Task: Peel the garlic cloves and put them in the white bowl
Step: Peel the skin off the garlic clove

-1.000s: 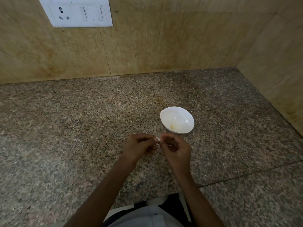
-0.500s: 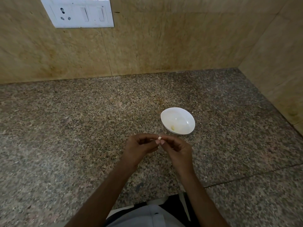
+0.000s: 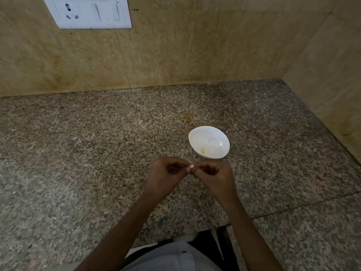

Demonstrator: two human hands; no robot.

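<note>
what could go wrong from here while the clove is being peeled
1. The garlic clove is tiny and held only by the fingertips of the left hand and right hand; it could slip from that grip onto the speckled counter, where it may be hard to spot.
2. The hands are short of the white bowl, not over it, so a popped clove would likely miss it.

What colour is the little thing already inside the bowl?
Pale yellow. The peeled garlic clove lies in the white bowl, seen in the head view.
</note>
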